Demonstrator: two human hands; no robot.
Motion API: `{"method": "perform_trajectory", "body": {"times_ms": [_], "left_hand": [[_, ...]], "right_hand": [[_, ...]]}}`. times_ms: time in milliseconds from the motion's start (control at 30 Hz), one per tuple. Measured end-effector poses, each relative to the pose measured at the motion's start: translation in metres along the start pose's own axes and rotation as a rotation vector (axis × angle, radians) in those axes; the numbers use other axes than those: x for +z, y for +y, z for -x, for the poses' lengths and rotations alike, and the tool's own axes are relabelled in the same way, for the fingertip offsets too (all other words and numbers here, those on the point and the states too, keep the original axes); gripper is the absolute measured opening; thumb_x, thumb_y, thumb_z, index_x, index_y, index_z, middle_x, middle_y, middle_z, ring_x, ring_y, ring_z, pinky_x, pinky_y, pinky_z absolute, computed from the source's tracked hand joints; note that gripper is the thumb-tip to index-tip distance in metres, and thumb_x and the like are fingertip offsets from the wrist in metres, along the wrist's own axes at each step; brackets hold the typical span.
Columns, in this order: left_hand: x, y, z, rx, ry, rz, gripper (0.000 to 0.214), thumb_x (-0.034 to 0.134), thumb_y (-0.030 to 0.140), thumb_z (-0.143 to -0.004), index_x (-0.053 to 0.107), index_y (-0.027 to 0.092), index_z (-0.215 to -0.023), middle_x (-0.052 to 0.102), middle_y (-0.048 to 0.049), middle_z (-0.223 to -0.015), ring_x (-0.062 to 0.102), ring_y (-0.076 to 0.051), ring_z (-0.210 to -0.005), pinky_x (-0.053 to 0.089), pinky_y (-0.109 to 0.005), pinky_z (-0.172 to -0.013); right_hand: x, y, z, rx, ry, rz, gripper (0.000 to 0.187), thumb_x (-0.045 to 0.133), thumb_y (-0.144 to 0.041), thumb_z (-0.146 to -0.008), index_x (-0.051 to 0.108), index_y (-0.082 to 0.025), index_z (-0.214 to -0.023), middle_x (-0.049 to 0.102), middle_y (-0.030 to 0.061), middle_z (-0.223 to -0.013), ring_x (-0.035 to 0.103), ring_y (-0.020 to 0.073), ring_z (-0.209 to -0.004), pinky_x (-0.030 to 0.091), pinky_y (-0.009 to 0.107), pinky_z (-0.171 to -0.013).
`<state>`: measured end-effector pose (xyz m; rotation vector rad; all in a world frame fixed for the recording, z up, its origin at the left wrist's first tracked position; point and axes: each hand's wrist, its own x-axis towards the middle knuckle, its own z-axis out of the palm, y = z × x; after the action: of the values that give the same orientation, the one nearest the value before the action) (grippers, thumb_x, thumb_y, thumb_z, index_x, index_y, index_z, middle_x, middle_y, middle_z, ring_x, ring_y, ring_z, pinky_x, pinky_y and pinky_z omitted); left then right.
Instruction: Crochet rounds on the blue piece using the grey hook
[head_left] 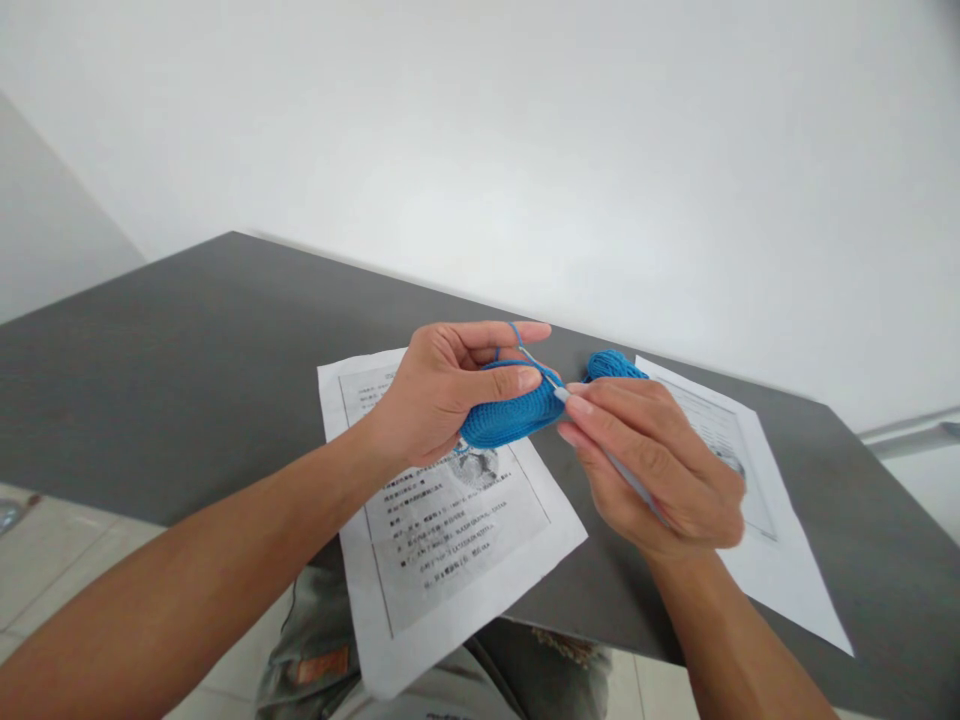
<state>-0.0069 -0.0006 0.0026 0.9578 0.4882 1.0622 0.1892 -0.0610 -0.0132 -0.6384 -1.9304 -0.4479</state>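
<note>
Grey table (pixel 187 340), hook (pixel 559 392) half hidden

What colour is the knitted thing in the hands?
Bright blue. The crocheted piece shows best in the head view, held in the left hand.

The small blue crocheted piece (pixel 504 415) at the centre of the frame is yarn cloth, matt, with a fine ribbed, slightly rough stitch texture. A thin blue yarn strand (pixel 516 335) just above it looks soft and dull. The slim crochet hook (pixel 559 392) has a bright, smooth metal tip and a pale smooth handle, likely plastic. The blue yarn ball (pixel 613 364) to the right looks fuzzy. Below lie white printed paper sheets (pixel 450 540), flat and matt. The dark grey table top (pixel 187 360) is smooth with a faint grain and a low sheen.
</note>
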Motion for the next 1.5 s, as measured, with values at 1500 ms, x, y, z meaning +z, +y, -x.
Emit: {"method": "perform_trajectory", "body": {"times_ms": [1500], "left_hand": [[-0.007,-0.008,-0.003,0.183,0.028,-0.405,0.023,0.089,0.019,-0.075,0.088,0.015,-0.098,0.084,-0.0048,-0.088,0.073,-0.014,-0.073,0.056,-0.022,-0.063]], "right_hand": [[0.032,-0.003,0.008,0.5,0.247,-0.292,0.032,0.083,-0.008,-0.088,0.085,-0.033,-0.108,0.085,-0.0003,-0.098,0.081,0.0208,-0.096,0.07,0.042,-0.09]]}}
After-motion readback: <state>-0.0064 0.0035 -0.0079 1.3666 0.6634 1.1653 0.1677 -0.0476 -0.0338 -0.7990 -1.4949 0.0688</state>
